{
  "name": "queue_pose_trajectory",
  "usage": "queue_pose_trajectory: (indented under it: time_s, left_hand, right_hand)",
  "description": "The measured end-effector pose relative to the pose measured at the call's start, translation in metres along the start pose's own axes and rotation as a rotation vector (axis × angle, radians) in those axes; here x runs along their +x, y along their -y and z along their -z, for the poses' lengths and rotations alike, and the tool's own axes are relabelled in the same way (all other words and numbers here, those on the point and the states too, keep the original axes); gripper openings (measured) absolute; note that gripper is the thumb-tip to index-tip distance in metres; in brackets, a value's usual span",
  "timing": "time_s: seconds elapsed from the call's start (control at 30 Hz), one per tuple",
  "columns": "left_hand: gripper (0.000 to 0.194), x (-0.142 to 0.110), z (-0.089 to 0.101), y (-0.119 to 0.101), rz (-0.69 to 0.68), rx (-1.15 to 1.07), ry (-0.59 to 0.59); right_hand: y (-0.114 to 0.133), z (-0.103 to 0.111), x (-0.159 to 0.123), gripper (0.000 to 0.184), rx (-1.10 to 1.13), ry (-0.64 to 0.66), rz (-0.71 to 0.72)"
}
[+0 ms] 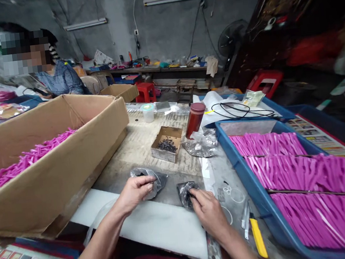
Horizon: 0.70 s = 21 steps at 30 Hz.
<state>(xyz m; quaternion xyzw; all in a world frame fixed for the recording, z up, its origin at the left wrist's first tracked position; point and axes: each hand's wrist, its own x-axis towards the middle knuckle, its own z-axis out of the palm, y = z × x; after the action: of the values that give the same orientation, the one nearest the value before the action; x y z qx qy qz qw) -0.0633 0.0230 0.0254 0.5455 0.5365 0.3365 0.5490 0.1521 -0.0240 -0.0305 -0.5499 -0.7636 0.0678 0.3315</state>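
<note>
My left hand [137, 191] is closed, thumb and fingers pressed together, over a clear plastic bag [158, 185] with something dark inside. Whatever lies between those fingertips is too small to make out. My right hand [208, 210] has its curled fingers at the mouth of a second plastic bag [184, 194], which holds dark pieces; its fingertips are hidden there. Beyond both hands stands a small open cardboard box [164, 154] with small black parts [167, 145] in it. A white sheet [161, 226] lies along the near table edge, under my forearms.
On the left is a large carton [56, 176] of pink strips. A blue crate [242, 167] at right holds rows of pink pieces. A yellow-handled knife [258, 236], a red-brown canister [194, 120] and a lidded tub [148, 113] stand about. Another person [60, 77] sits back left.
</note>
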Motion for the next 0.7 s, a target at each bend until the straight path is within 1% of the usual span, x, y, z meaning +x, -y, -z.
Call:
queue_pose_trajectory:
  time_s: [0.1,0.23,0.47,0.57,0.7]
  left_hand:
    - [0.028,-0.003,-0.008,-0.002,0.053,-0.175,0.027]
    - [0.027,-0.004,-0.019,-0.001,0.086,-0.232,0.059]
    - [0.021,-0.004,-0.04,-0.002,0.086,-0.15,0.12]
    - [0.017,-0.004,-0.049,-0.002,0.078,-0.11,0.121]
    - [0.013,-0.002,-0.057,-0.002,-0.004,-0.043,0.119]
  right_hand:
    - [0.001,0.002,0.0,0.022,0.008,0.02,-0.013]
    - [0.002,0.005,0.0,0.023,0.046,0.03,-0.051]
    - [0.002,0.01,-0.001,0.02,0.134,0.034,-0.147]
    - [0.003,0.013,-0.001,0.019,0.173,0.026,-0.177]
    - [0.006,0.016,0.0,0.019,0.219,0.007,-0.209]
